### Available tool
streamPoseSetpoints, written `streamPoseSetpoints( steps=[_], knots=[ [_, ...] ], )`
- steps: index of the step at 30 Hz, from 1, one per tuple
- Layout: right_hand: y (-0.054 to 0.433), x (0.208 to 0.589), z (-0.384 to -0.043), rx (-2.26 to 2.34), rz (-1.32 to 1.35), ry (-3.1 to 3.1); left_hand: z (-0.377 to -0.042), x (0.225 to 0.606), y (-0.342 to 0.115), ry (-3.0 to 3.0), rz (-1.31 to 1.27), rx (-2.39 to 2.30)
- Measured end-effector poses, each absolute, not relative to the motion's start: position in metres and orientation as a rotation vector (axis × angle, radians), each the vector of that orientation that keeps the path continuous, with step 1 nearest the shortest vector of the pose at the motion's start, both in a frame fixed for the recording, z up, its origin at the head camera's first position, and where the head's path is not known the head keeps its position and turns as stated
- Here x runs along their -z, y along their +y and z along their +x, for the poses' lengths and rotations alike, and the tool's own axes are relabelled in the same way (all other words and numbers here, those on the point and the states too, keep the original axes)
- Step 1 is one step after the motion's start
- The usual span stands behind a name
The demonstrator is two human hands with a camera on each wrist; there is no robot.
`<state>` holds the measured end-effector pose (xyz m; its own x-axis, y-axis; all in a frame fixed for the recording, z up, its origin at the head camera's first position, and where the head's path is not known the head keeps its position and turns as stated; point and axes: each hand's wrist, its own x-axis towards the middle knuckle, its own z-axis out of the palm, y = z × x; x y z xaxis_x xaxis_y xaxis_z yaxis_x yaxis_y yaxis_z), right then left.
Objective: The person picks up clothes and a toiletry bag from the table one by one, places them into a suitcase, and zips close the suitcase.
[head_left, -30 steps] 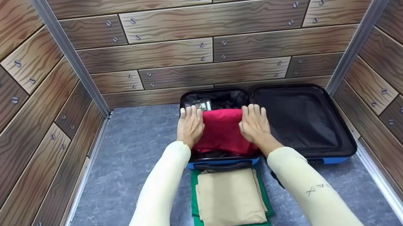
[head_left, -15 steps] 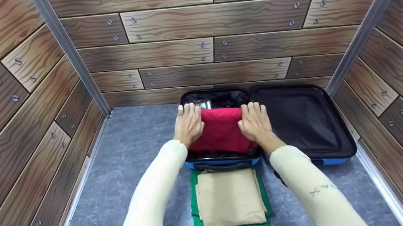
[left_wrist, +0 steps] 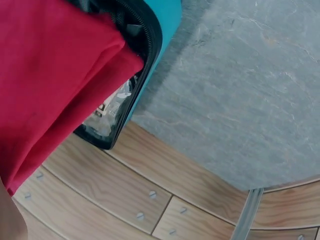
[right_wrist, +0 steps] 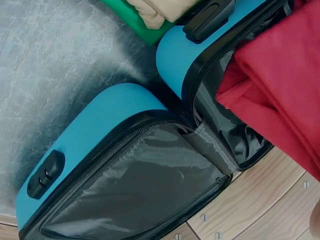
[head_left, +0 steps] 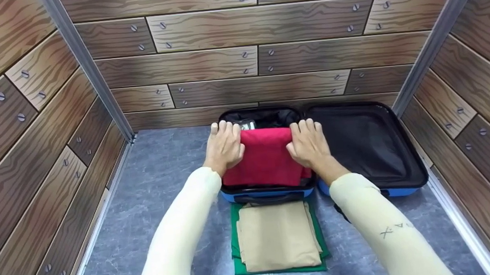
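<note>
Folded red cloth [head_left: 268,157] hangs between my two hands over the left half of an open blue suitcase [head_left: 271,194]. My left hand [head_left: 224,145] grips its far left corner, and my right hand [head_left: 309,143] grips the far right corner. In the left wrist view the red cloth [left_wrist: 55,65] covers part of the suitcase, with a clear plastic packet [left_wrist: 107,112] showing beside it. The right wrist view shows the cloth [right_wrist: 280,85] in layers above the black lining. Most fingertips are hidden behind the cloth.
The suitcase's black-lined lid half [head_left: 359,146] lies open on the right. In front, folded beige cloth [head_left: 279,239] rests on folded green cloth [head_left: 322,247]. Wood-patterned walls [head_left: 213,65] enclose the grey floor [head_left: 164,161].
Both hands have risen slightly with the red cloth, and the left hand has shifted a little left. The cloth now looks more stretched and raised. The beige and green stack stays put.
</note>
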<state>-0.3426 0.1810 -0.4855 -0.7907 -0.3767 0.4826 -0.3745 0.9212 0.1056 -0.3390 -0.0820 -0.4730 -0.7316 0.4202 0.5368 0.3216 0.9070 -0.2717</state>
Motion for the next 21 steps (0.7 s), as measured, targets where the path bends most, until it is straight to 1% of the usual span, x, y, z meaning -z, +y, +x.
streamPoseSetpoints(
  steps=[5, 12, 16, 18, 21],
  knots=[
    [0.179, 0.491, -0.343, 0.014, 0.534, -2.587, -0.341, 0.475, -0.081, -2.513, -0.519, -0.226],
    [0.180, 0.510, -0.347, 0.030, 0.457, -2.748, -0.350, 0.497, -0.074, -2.714, -0.524, -0.320],
    [0.181, 0.517, -0.351, 0.067, 0.441, -2.774, -0.354, 0.505, -0.071, -2.714, -0.517, -0.381],
    [0.181, 0.518, -0.354, 0.078, 0.430, -2.766, -0.356, 0.508, -0.070, -2.670, -0.494, -0.399],
    [0.180, 0.517, -0.358, 0.063, 0.380, -2.741, -0.359, 0.509, -0.069, -2.557, -0.393, -0.399]
  ],
)
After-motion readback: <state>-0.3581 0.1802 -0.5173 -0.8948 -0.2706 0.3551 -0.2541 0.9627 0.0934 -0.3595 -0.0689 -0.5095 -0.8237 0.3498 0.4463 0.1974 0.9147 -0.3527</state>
